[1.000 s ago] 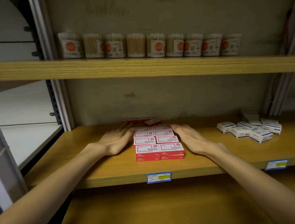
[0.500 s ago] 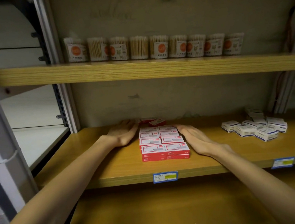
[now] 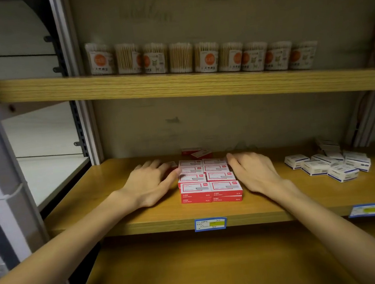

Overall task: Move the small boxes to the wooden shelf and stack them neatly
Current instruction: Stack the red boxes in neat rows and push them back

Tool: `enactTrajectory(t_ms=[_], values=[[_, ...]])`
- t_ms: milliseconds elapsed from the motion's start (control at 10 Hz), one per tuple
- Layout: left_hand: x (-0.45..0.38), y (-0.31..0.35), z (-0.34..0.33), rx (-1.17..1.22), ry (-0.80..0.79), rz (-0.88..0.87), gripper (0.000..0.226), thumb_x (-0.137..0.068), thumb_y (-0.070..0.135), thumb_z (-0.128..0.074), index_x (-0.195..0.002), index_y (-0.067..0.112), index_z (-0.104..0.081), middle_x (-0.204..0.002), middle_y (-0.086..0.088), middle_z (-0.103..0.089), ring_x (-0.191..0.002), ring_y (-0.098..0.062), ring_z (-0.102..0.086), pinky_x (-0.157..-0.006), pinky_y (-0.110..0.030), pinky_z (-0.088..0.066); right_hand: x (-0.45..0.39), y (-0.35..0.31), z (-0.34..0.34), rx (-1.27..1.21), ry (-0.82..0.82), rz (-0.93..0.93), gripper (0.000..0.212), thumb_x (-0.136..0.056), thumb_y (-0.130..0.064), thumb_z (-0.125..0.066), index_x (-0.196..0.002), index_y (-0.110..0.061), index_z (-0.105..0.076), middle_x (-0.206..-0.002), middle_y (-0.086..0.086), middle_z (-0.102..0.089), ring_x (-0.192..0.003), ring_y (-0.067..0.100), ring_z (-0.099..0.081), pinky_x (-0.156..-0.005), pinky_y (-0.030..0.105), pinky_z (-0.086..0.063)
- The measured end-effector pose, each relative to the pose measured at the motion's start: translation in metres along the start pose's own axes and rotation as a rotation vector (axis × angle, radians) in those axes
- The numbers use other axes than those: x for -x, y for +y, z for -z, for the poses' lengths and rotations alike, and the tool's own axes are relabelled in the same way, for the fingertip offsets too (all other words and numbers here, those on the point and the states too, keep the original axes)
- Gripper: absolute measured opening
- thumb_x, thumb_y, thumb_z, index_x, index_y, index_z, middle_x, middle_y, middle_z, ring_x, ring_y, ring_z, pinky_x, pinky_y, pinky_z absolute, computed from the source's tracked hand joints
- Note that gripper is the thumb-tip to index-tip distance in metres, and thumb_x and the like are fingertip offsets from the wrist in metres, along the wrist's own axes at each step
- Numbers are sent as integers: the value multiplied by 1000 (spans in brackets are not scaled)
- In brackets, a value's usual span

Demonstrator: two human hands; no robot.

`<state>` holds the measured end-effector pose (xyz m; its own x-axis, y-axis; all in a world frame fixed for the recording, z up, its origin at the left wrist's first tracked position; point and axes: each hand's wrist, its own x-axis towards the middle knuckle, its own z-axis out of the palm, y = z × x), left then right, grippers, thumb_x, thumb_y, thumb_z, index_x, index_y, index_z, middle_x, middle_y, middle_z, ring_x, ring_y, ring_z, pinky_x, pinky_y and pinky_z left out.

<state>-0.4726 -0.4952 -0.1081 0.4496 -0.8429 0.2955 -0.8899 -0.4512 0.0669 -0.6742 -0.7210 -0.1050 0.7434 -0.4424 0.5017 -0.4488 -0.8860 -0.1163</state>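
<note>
Several small red and white boxes (image 3: 209,181) lie in two tidy rows, two layers high, on the middle wooden shelf (image 3: 124,211). My left hand (image 3: 150,185) lies flat against the left side of the block, fingers straight, thumb touching the boxes. My right hand (image 3: 251,171) presses flat against the right side. A few loose red boxes (image 3: 198,152) sit behind the block near the back wall.
A loose heap of small white and blue boxes (image 3: 331,164) lies at the shelf's right. Tubs of cotton swabs (image 3: 204,57) line the shelf above. Blue price tags (image 3: 210,224) hang on the front edge. A lower wooden shelf (image 3: 209,271) sits below.
My left hand has slid back from the rear of the shelf to the block's left side. The right hand stays pressed against the right side. The camera has shifted slightly.
</note>
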Motion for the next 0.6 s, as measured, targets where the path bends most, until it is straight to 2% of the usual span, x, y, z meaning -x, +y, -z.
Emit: enactTrajectory(t_ms=[100, 200, 300, 400, 500, 600], values=[[3, 0, 4, 3, 75, 2, 85, -88, 81, -2, -132, 36, -59, -128, 6, -64, -118, -16, -58, -102, -36, -43, -10, 1, 3, -18, -12, -44, 49, -107, -45, -30, -78, -20, -61, -75, -3, -66, -67, 13, -63, -67, 31, -53], [-5, 0, 5, 55, 172, 28, 69, -96, 70, -14, -118, 32, -67, -112, 5, -72, -104, -16, -64, -93, -33, -46, -33, 4, 1, -152, -142, -77, 39, -108, -39, -37, -117, -18, -68, -120, 7, -68, -106, 24, -63, -91, 36, -50], [-20, 1, 7, 182, 179, 52, 53, -100, 55, -22, -116, 29, -66, -119, -2, -70, -105, -23, -64, -85, -32, -48, -56, 4, -6, -383, -310, -66, 39, -109, -32, -38, -144, -26, -53, -152, 1, -50, -137, 22, -48, -114, 34, -38], [-41, 2, 10, 228, -64, 76, 52, -107, 53, -19, -148, 32, -45, -157, 0, -43, -141, -25, -41, -109, -33, -36, -70, -1, -13, -345, -384, -81, 41, -110, -29, -35, -148, -32, -48, -158, -1, -42, -144, 22, -40, -117, 35, -33], [-52, 13, 14, 292, -182, 81, 60, -107, 54, -19, -160, 29, -23, -168, 3, -20, -153, -22, -21, -119, -32, -19, -76, -4, -21, -400, -432, -119, 39, -109, -32, -34, -142, -32, -54, -151, -2, -50, -138, 21, -46, -117, 38, -34], [-60, 29, 17, 424, -197, 53, 54, -110, 40, -27, -159, 16, -28, -166, -6, -24, -151, -25, -23, -112, -22, -19, -69, -3, -23, -457, -480, -212, 31, -106, -41, -33, -119, -30, -59, -124, -3, -64, -111, 15, -60, -107, 44, -45]])
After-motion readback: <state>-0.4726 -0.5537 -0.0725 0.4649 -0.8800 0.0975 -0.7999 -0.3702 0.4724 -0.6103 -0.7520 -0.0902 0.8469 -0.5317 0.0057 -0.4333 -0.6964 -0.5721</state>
